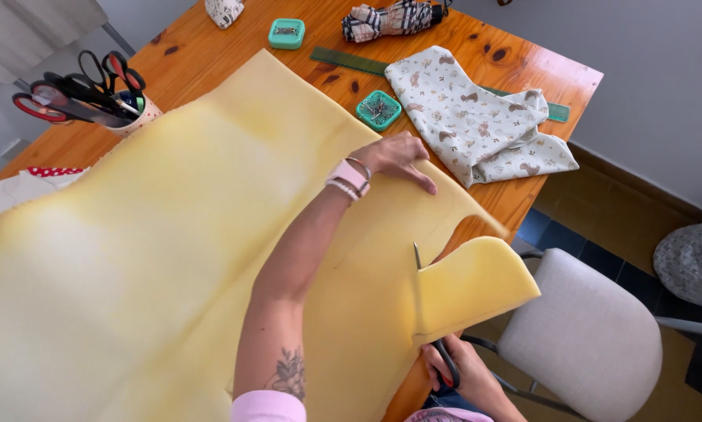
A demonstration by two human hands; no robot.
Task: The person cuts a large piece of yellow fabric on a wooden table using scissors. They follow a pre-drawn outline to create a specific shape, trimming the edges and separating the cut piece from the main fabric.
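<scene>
A knotty orange wooden table [515, 74] fills the room's middle, by a pale grey wall [648, 94]. A white padded chair [593, 336] stands on a dark tiled floor [593, 227], in soft daylight

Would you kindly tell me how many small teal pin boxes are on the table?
2. One teal pin box sits near the table's far edge, beside the folded umbrella; the other lies between the yellow foam sheet and the printed fabric. The foam may hide others.
</scene>
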